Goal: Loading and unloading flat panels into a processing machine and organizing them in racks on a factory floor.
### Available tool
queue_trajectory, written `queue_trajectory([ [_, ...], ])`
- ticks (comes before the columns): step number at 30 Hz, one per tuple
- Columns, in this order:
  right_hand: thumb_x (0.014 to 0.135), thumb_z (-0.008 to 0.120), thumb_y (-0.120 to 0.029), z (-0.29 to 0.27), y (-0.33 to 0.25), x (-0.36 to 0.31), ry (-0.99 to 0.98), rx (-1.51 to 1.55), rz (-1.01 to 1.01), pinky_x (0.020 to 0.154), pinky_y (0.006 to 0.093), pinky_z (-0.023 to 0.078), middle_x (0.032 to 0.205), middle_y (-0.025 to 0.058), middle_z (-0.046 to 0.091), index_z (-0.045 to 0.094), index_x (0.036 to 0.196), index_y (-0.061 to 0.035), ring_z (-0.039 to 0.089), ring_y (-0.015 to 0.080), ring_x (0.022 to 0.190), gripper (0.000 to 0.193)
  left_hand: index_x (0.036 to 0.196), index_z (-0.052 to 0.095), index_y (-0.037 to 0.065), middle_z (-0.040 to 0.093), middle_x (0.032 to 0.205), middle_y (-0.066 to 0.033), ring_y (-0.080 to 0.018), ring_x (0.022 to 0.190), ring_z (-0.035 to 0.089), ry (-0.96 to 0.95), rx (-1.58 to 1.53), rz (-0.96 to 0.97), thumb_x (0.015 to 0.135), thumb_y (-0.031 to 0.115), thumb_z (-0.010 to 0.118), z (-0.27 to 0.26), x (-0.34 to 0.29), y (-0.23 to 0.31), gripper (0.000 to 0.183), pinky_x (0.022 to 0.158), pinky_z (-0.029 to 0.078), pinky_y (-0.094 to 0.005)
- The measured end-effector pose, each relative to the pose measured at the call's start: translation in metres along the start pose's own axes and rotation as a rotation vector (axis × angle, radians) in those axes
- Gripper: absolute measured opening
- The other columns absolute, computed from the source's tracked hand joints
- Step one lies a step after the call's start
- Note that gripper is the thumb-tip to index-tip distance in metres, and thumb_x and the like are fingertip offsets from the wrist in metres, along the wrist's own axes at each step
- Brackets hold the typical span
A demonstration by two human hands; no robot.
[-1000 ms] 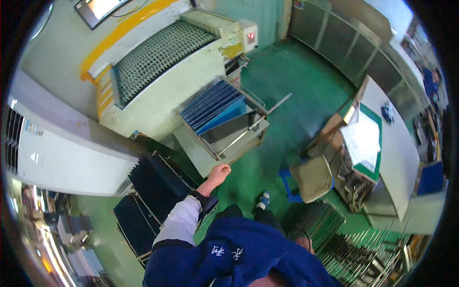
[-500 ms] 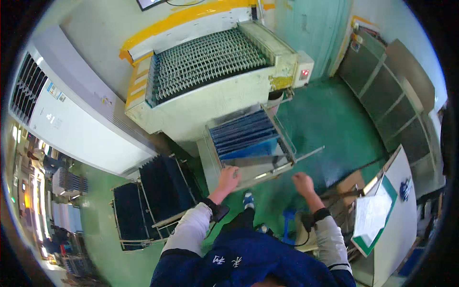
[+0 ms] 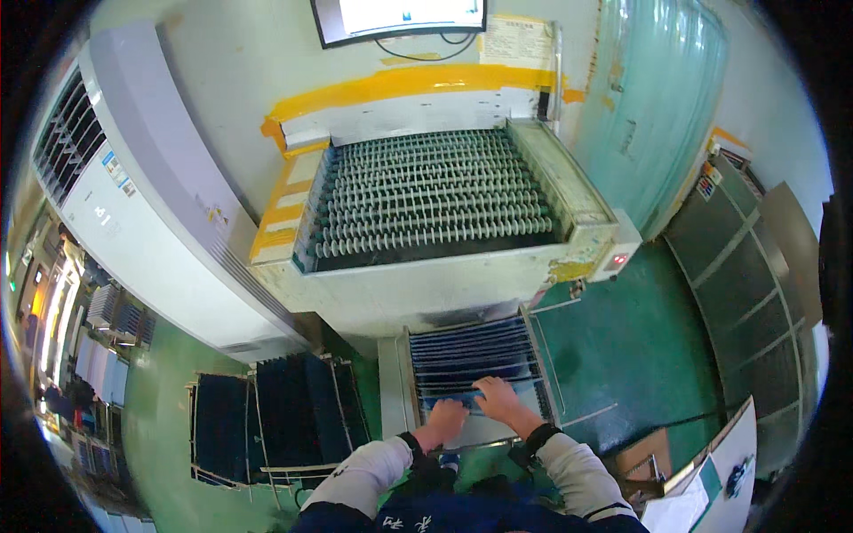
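In front of me stands a metal rack (image 3: 544,373) with several thin dark blue panels (image 3: 471,348) on edge in a row. My left hand (image 3: 447,419) is at the near left of the row, fingers curled; whether a panel edge is between them is hidden. Beside it my right hand (image 3: 502,401) reaches over the nearest panels, its fingers stretched out and slightly bent, with no hold on a panel to be seen. Between and below the hands shows the pale flat base (image 3: 484,433) of the rack.
Behind the rack is a machine with rows of roller discs (image 3: 435,195). More racks of dark panels (image 3: 298,413) stand at left, below a white cabinet unit (image 3: 169,240). At right are a table with papers (image 3: 680,508) and leaning grey panels (image 3: 737,275). A screen (image 3: 400,18) hangs above.
My view has tilted up and shifted, bringing the screen and more of the machine into sight. Both hands have come together over the panels; my right hand has moved in from beyond the rack's right side.
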State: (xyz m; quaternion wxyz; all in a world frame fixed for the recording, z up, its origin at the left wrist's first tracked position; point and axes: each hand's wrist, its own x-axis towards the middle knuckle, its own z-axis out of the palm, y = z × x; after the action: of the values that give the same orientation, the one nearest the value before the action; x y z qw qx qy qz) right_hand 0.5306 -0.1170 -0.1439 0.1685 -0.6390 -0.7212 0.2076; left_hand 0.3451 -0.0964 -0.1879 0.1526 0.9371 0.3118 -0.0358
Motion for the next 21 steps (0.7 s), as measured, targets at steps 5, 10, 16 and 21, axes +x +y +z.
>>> queue_trajectory([
  [5,0.081,0.06,-0.02,0.003,0.015,0.029,-0.086,-0.111,-0.09,0.088,0.046,0.043,0.108,0.0131,0.057,0.06,0.111,-0.0095,0.053,0.0332,0.104,0.032,0.084,0.066,0.01,0.062,0.089,-0.0092,-0.0276,0.091,0.06,-0.044,0.001,-0.031,0.075,0.017,0.058,0.022,0.011,-0.012,0.015,0.078,0.048,-0.0422],
  [10,0.082,0.062,-0.02,0.003,0.022,0.041,-0.221,-0.18,-0.135,0.089,0.0456,0.044,0.11,0.0116,0.055,0.06,0.112,-0.01,0.051,0.0314,0.109,0.032,0.083,0.066,0.009,0.062,0.09,-0.009,-0.0272,0.092,0.061,0.088,0.011,0.03,0.074,0.013,0.057,-0.002,0.008,0.0,0.013,0.079,0.048,-0.0422],
  [16,0.081,0.061,-0.023,-0.023,0.051,0.042,-0.366,0.026,-0.213,0.087,0.044,0.045,0.104,0.0123,0.058,0.064,0.108,-0.0122,0.054,0.0333,0.103,0.029,0.081,0.066,0.009,0.063,0.083,-0.0107,-0.028,0.085,0.062,0.096,-0.02,0.04,0.07,0.012,0.061,-0.036,-0.004,0.031,0.013,0.076,0.049,-0.0425],
  [21,0.083,0.059,-0.033,-0.078,0.1,0.086,-0.626,0.111,-0.214,0.086,0.0402,0.048,0.104,0.0121,0.064,0.067,0.104,-0.009,0.061,0.0292,0.096,0.032,0.064,0.063,0.01,0.061,0.069,-0.0103,-0.0289,0.073,0.062,0.164,0.044,-0.08,0.063,0.009,0.064,-0.107,-0.002,0.053,0.001,0.062,0.049,-0.0409],
])
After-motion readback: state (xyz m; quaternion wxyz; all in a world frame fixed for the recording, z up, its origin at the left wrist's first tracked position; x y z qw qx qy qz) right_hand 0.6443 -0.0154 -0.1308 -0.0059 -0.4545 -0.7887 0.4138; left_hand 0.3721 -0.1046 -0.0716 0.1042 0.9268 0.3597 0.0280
